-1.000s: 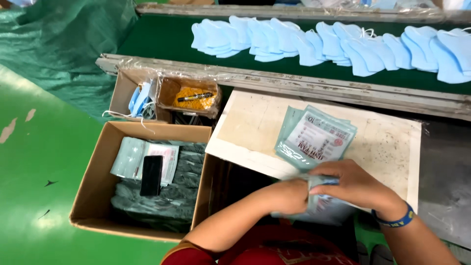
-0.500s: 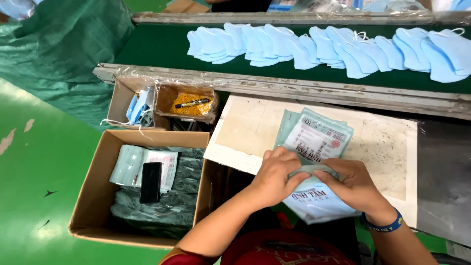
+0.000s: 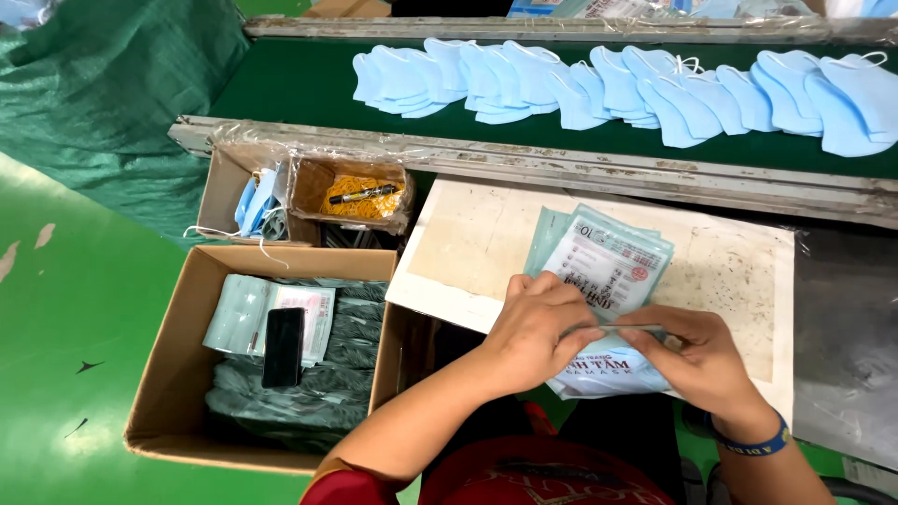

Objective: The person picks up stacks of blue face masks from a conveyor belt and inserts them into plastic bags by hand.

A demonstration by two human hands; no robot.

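While our left hand (image 3: 538,327) and right hand (image 3: 697,360) pinch a packaged mask pouch (image 3: 608,365) closed between them, we see more pouches (image 3: 603,257) lying on the white board (image 3: 468,243).

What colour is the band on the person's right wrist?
The wristband is blue with yellow edging, seen in the head view, just behind the right hand.

Masks (image 3: 655,89) pale blue, on dark green belt (image 3: 299,89). Pouches (image 3: 608,262) translucent teal, white label panel, dark and red print. Work board (image 3: 486,238) off-white, brown-stained. Carton (image 3: 168,374) tan cardboard; phone (image 3: 282,346) inside black. Small box (image 3: 309,182) brown, yellow contents, black pen (image 3: 363,194). Floor (image 3: 75,337) bright green. Tarp (image 3: 103,93) dull green weave. Wristband (image 3: 748,447) blue, near right hand (image 3: 697,360). Shirt (image 3: 543,479) red.
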